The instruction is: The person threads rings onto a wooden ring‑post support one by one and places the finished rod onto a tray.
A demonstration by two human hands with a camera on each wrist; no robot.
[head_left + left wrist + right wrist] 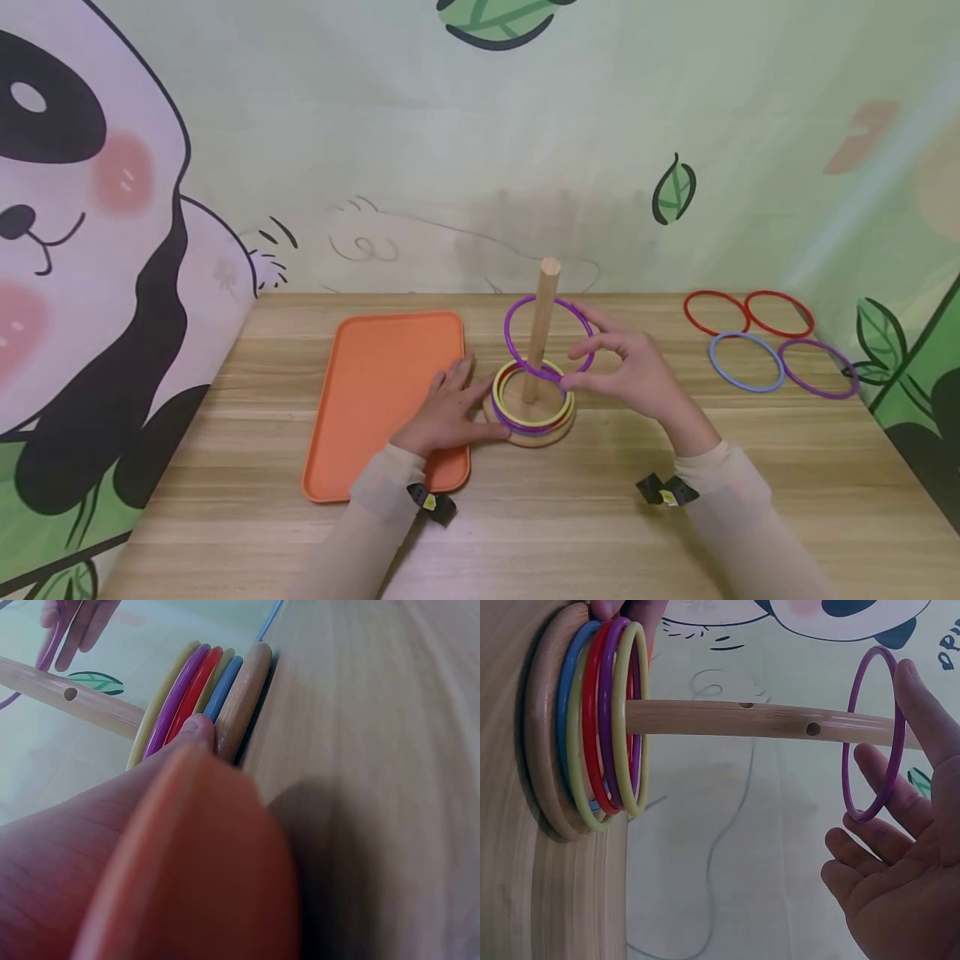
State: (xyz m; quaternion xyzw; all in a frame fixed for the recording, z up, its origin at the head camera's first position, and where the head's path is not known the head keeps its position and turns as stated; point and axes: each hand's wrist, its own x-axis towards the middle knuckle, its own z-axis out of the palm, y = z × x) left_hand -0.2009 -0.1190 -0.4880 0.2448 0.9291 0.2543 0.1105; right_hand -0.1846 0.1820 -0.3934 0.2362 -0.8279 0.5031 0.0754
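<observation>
1. Purple ring (507,332), high round the wooden peg (538,335), rim pinched in my right hand (633,367), probably to clear the wood.
2. My left hand (450,410): fingers apart, thumb against the ring stack (592,712), likely steadying it, orange tray (382,392) edge crowding underneath.
3. Rightward, tabletop (622,450) room, then loose rings (782,358) farther off.

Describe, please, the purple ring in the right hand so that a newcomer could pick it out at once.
On the wooden table, find the upright post beside the orange tray. Around the post, above the stacked rings, the right hand holds a thin purple ring. Unlike the other purple rings, one stacked and one lying on the table, it is held up.
</observation>
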